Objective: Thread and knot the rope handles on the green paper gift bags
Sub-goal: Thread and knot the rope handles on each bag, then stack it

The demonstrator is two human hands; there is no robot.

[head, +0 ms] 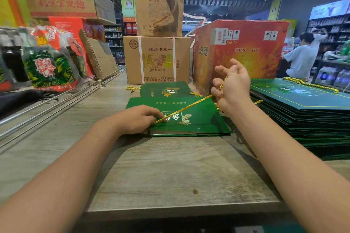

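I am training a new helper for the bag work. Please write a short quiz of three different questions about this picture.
1. True or false: the gold rope runs taut between both hands.
2. Which hand presses the green bag on the table? A) left B) right
3. Fill in: the big pile of flat bags lies to the person's ____.

Key
1. True: left hand to raised right hand.
2. A
3. right

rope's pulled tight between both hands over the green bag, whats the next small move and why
Probably keep drawing the gold rope through with the right hand: it runs taut from the left hand, which pins it on the green bag, and no knot shows yet.
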